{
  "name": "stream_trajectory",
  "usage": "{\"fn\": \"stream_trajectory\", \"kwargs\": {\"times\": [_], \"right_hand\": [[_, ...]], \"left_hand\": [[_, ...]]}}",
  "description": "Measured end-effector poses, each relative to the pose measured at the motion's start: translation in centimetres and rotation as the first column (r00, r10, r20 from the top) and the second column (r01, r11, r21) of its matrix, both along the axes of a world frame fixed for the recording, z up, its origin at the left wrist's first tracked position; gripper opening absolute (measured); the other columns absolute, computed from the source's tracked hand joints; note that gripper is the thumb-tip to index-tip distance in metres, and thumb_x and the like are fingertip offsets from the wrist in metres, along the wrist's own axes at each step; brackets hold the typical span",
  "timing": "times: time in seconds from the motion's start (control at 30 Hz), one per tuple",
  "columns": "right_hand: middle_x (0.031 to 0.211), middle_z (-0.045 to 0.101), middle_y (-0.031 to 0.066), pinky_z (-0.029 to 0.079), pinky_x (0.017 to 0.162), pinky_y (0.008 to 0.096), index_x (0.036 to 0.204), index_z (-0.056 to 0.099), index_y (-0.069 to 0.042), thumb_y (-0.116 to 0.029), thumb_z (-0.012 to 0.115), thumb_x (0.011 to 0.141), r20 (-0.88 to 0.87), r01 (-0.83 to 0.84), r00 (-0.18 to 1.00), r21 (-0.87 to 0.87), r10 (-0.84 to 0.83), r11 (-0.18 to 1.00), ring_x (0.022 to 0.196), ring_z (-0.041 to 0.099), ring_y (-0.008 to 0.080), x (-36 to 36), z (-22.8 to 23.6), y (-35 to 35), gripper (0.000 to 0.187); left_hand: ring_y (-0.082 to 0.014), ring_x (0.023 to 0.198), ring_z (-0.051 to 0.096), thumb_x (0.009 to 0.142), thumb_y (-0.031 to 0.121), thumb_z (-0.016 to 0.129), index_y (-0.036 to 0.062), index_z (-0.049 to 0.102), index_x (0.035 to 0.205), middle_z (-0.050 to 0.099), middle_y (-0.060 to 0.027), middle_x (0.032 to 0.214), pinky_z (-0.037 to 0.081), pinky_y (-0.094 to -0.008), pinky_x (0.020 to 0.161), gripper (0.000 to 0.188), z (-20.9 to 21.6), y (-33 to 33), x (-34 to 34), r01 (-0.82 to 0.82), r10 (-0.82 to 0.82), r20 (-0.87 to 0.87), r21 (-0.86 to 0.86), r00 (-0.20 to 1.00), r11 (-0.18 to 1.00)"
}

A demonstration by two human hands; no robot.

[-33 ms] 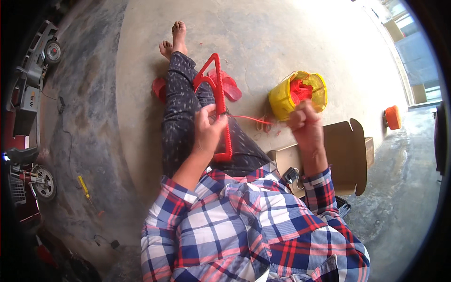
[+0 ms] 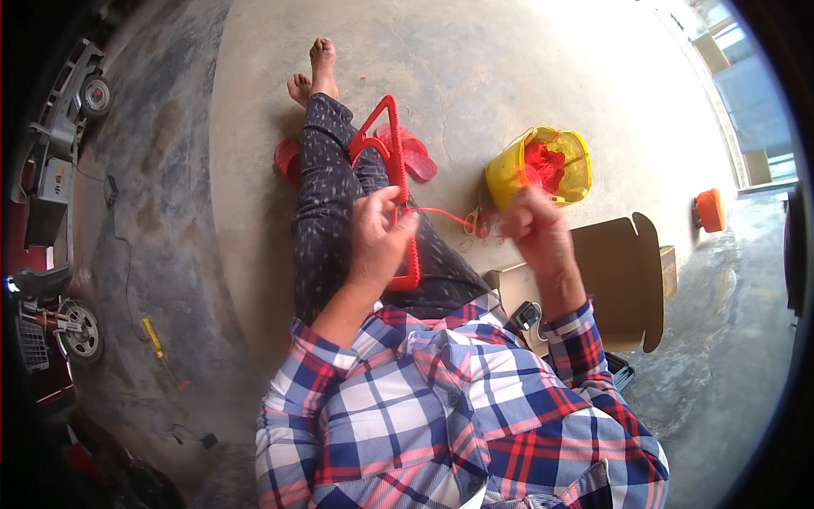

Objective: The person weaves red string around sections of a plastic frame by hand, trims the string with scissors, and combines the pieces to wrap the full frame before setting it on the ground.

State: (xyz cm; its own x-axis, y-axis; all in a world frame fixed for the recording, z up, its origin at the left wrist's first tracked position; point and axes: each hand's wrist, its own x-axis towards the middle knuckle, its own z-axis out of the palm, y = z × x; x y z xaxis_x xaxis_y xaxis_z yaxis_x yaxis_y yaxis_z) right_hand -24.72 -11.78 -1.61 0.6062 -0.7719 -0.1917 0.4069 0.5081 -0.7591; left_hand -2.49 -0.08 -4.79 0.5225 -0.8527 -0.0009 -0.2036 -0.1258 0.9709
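A red, open frame point(image 2: 395, 161) with toothed edges stands over my legs. My left hand point(image 2: 379, 231) is closed round its long bar, the thumb and fingertips near the middle; part of the bar is hidden behind the hand. From the bar there, a thin red cord point(image 2: 437, 210) runs right towards my right hand point(image 2: 536, 227), which is curled and somewhat smeared by motion, with the cord at its fingers. Just beyond that hand, a yellow bucket point(image 2: 506, 174) holds a tangled heap of red cord point(image 2: 543, 165).
Scissors point(image 2: 471, 222) lie on the floor between my hands. An open cardboard box point(image 2: 617, 284) is under my right forearm, near a small dark device point(image 2: 526, 316). Red slippers point(image 2: 415, 157) lie by my legs. A yellow-handled screwdriver point(image 2: 153, 337) is at left, an orange object point(image 2: 710, 211) at right.
My right hand has come slightly left and nearer to me, and the cord has shifted with it. My left hand has turned a little at the bar; the frame stays nearly still.
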Motion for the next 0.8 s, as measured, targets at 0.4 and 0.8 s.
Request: {"fn": "stream_trajectory", "kwargs": {"times": [0.4,0.8], "right_hand": [[0.068,0.048,-0.0039,0.045,0.069,0.0276,0.106,0.058,-0.006,-0.022,0.057,0.091,0.037,-0.179,0.984,0.073,0.177,0.981,0.060,0.046,0.0071,5.4,-3.1,-0.8,0.022],[0.091,0.064,0.0024,0.048,0.081,0.0264,0.093,0.066,-0.002,-0.009,0.072,0.080,-0.605,-0.520,0.739,-0.230,0.298,0.823,0.086,0.058,0.0111,7.7,-6.6,1.8,0.016]], "left_hand": [[-0.0230,0.070,0.065,0.086,0.010,0.063,0.0017,0.066,0.084,0.066,-0.0116,0.079,0.050,-0.0345,0.065,0.009,1.8,1.6,5.9,-0.233,0.255,0.292,-0.107,0.922,0.966],[-0.0059,0.060,0.051,0.088,0.003,0.056,0.0044,0.051,0.098,0.059,0.0003,0.074,0.042,-0.0211,0.055,0.011,-1.4,0.8,2.2,0.171,-0.123,-0.426,0.077,0.896,0.982]]}}
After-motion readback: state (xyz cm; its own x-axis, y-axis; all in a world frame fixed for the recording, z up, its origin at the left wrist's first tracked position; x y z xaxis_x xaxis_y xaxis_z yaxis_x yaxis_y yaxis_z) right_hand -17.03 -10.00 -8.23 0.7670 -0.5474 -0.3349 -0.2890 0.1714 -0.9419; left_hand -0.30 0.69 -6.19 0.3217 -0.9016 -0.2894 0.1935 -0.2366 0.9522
